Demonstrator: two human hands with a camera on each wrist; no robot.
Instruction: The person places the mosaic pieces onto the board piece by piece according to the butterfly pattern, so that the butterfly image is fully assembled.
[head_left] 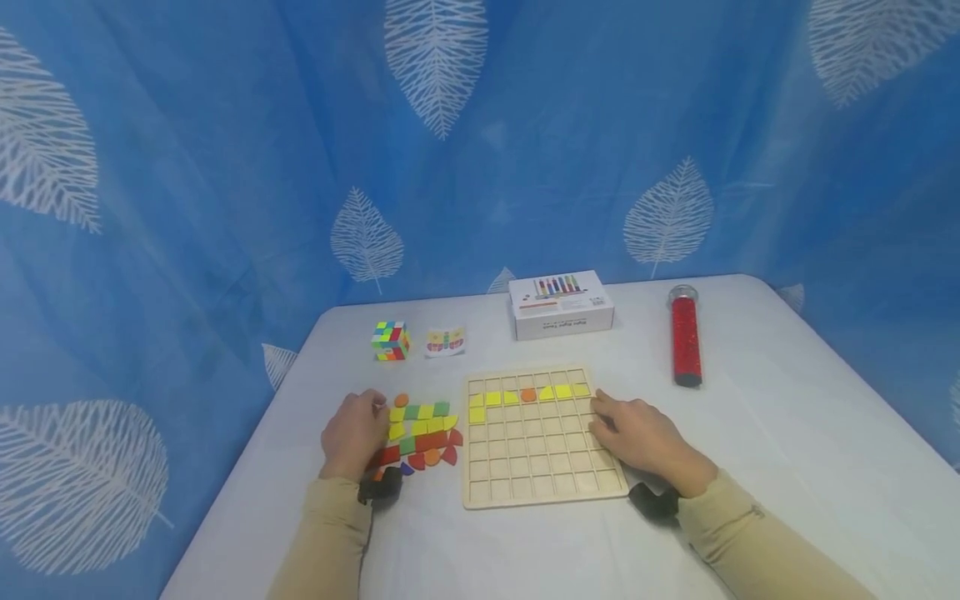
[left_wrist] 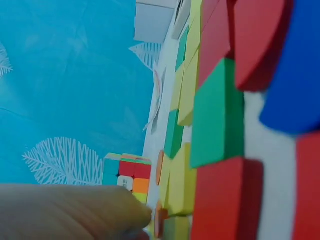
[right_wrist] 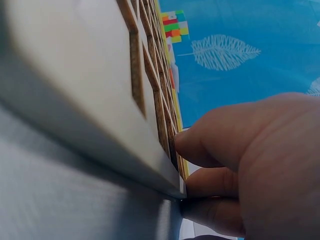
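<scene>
A wooden grid board [head_left: 543, 440] lies flat, with yellow pieces [head_left: 492, 399] and an orange disc [head_left: 528, 395] along one of its upper rows. At the board's right edge, my right hand [head_left: 637, 433] grips the rim. The thumb [right_wrist: 205, 137] lies over the top and bent fingers are against the side in the right wrist view. My left hand [head_left: 354, 435] is at the left of a cluster of loose colored pieces [head_left: 423, 442]. Its fingertips are beside a small orange disc [left_wrist: 159, 222] in the left wrist view; whether they pinch it is unclear.
Behind the loose pieces stand a puzzle cube [head_left: 391, 341] and a patterned card [head_left: 446, 342]. A white box [head_left: 561, 305] sits at the back of the white-covered table [head_left: 780, 400]. To the right lies a red glittery tube [head_left: 686, 337]. A blue leaf-print curtain [head_left: 525, 192] surrounds the table.
</scene>
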